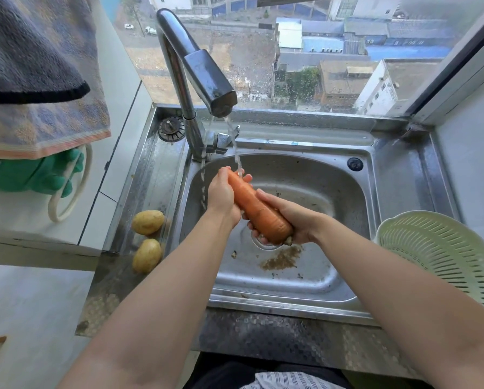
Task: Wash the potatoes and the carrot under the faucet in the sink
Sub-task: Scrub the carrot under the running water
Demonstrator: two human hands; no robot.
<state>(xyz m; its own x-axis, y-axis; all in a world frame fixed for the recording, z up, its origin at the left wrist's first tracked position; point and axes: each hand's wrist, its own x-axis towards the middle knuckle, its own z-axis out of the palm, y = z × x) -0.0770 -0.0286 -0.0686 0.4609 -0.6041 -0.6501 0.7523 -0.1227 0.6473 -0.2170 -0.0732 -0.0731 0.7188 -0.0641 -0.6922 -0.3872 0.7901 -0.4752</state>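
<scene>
An orange carrot (256, 207) lies slanted over the steel sink (344, 197), thin end up under the running stream from the faucet (207, 80). My left hand (221, 193) wraps around its upper, thin part. My right hand (288, 217) cups the thick lower end above the drain. Two yellow potatoes sit on the sink's left ledge, one (147, 222) farther back and one (147, 255) nearer to me, both apart from my hands.
A pale green colander (443, 256) stands on the right counter beside the sink. A sink strainer plug (171, 129) rests at the back left corner. Towels (38, 80) and green rubber gloves (38, 175) hang at the left. Brown dirt (281, 258) lies on the basin floor.
</scene>
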